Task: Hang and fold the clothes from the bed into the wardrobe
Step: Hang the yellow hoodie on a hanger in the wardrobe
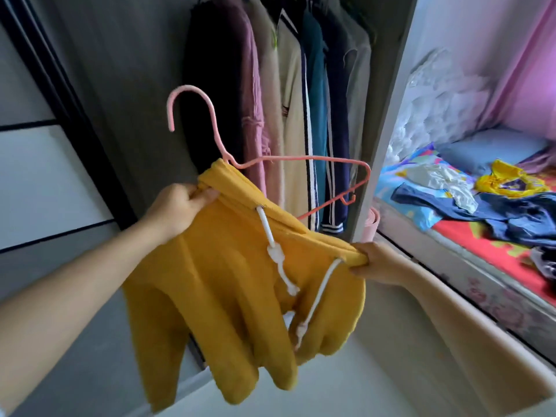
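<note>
Both hands [177, 206] [374, 261] outstretched, fingers pinched

Both forearms [75, 266] bare — no sleeves, no jewellery.

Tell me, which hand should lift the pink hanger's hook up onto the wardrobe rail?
Probably the left hand. It grips the yellow hoodie just below the pink hanger hook, on the wardrobe side. The right hand pinches the hoodie's far, lower edge, away from the hook.
</note>
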Tool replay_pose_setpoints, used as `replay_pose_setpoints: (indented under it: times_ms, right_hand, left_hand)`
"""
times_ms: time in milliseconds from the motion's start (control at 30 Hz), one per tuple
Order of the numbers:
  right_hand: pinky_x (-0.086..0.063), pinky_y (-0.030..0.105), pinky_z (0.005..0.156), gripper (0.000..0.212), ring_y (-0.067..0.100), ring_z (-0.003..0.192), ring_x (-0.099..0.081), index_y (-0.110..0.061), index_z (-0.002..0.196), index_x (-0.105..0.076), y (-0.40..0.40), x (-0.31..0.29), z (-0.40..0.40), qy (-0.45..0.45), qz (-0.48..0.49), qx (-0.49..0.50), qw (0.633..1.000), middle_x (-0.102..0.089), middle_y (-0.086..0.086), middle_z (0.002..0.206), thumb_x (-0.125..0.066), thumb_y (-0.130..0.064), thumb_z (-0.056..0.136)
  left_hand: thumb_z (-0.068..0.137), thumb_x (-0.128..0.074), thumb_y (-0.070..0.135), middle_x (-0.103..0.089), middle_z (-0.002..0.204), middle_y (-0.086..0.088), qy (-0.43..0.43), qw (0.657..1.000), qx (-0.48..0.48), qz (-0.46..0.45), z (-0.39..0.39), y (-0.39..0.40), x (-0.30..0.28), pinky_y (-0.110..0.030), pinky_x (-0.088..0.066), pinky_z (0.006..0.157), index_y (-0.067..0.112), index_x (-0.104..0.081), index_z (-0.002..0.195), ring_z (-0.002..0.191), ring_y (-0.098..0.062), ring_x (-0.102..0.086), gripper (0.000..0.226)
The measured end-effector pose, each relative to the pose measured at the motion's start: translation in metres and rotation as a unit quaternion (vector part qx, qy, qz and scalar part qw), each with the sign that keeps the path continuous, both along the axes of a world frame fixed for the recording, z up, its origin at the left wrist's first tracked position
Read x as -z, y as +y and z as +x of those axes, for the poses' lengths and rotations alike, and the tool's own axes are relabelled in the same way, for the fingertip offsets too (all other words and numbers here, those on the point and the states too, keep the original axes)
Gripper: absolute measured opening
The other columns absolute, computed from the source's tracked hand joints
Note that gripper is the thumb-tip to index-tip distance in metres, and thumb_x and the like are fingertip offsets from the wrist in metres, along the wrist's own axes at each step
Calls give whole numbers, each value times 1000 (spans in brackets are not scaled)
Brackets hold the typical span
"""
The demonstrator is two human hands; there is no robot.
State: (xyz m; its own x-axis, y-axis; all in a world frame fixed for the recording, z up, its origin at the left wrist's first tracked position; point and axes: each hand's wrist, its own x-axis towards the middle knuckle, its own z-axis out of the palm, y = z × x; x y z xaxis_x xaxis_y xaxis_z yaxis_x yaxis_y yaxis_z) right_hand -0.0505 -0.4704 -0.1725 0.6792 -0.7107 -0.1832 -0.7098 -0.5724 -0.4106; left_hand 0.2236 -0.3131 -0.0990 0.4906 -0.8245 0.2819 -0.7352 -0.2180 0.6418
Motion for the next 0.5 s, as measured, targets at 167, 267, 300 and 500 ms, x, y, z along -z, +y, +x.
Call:
replay_pose_setpoints:
  times_ms: [167,267,300,500]
  right_hand:
    - [-50,37,63,28,39,69,-62,6,78,-68,-46,-24,-29,-125,-284,-46,950,-61,21,75,-73,16,53]
    - [-49,53,70,28,51,80,-59,4,73,-69,-56,-36,-33,-133,-339,-53,930,-60,29,89,-76,19,50]
    - [-47,54,75,27,53,88,-57,4,74,-69,-58,-38,-34,-140,-358,-54,921,-58,31,97,-74,20,52]
    - [-50,17,79,38,1,94,-53,-24,114,-62,-5,-82,15,-371,-181,-79,908,-54,2,114,-59,-3,81]
  left_hand:
    - [54,-45,89,-64,78,-24,81,989,74,101,0,13,13,-48,-46,73,-8,-63,87,74,-37,-60,104]
    - [58,-31,87,-62,60,2,72,977,104,171,-1,16,19,-35,-42,66,12,-63,73,62,-15,-59,83]
    - [61,-29,84,-64,62,0,74,974,114,182,-3,14,20,-38,-42,67,9,-64,76,64,-17,-60,84]
    - [89,-32,48,-63,87,-24,83,977,132,142,-27,-10,12,-34,-47,71,-12,-60,93,81,-32,-60,66]
